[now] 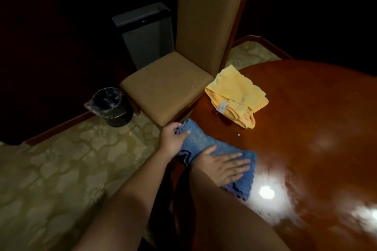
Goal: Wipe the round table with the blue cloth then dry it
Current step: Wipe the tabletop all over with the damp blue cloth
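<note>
Head view: the only view; entries run outward from my hands.
Round table (306,128): glossy red-brown top, filling the frame from 1 to 5 o'clock, with bright lamp glare near 4 o'clock.
Blue cloth (201,142): spread on the table's near-left edge, just below frame centre; its left end reaches the rim and some folds hang over it.
My right hand (223,166): fingers straight and together, palm flat on the cloth's right half, pressing it to the wood; it grips nothing.
My left hand (175,137): at 9 o'clock of the cloth, fingers curled round the bunched left end at the table rim.
Yellow cloth (237,97): crumpled at 12 o'clock of the blue one, apart from it, one corner over the table edge; I judge it the drying cloth.
Small pale speck (238,134): on the wood between the two cloths.
Chair (173,87): tan upholstery, at 11 o'clock, seat corner close to my left hand.
Waste bin (112,107): lined with clear plastic, on the carpet at 9 o'clock.
Step in hand: the wet wipe, as I judge it; drying not yet done.
Risk, slipping: the overhanging end could drag the cloth off the rim if my left hand lets go.
Risk, collision: a wide stroke toward 12 o'clock could push the yellow cloth off its edge or wet it.
Risk, missed patches: glare hides streaks.
</note>
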The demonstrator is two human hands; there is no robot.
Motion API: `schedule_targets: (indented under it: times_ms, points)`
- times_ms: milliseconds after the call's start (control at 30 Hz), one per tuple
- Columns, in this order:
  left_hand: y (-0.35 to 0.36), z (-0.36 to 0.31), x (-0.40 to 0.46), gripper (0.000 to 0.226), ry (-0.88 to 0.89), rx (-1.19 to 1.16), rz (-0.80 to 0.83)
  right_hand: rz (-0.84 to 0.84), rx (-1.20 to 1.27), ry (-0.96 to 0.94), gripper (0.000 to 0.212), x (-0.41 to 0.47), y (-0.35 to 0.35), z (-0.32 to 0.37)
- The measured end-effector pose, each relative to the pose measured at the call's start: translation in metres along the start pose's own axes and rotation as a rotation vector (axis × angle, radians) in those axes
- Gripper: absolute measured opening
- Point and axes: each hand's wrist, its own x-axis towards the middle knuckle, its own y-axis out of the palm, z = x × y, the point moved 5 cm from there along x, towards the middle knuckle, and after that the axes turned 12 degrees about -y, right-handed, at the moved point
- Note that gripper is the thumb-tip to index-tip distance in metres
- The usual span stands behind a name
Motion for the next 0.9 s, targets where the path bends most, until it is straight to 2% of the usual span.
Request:
schedule_targets:
  times_ms: [133,300,367,433,600,767,900]
  points:
    - [0.001,-0.008,0.019,0.015,0.019,0.064,0.030,0.026,-0.009,-0.025,0.075,0.008,-0.003,0.012]
    - [-0.003,-0.014,0.035,0.011,0.011,0.047,0.043,0.064,-0.082,-0.102,0.072,0.023,0.000,0.028]
    - [-0.003,-0.019,0.039,0.009,0.013,0.044,0.050,0.110,-0.079,-0.082,0.073,0.025,0.004,0.033]
    - [-0.003,-0.023,0.042,0.008,0.008,0.037,0.056,0.082,-0.085,-0.026,0.075,0.026,-0.001,0.033]
    - [-0.005,-0.026,0.055,0.006,-0.039,0.011,0.057,0.294,-0.087,-0.087,0.081,0.039,-0.013,0.023]
    - [-0.001,-0.030,0.061,0.005,-0.043,0.007,0.059,0.290,-0.171,-0.197,0.077,0.038,-0.030,0.020]
    - [-0.002,-0.038,0.066,0.005,-0.015,-0.008,0.057,0.234,-0.195,-0.240,0.066,0.047,-0.038,0.021]
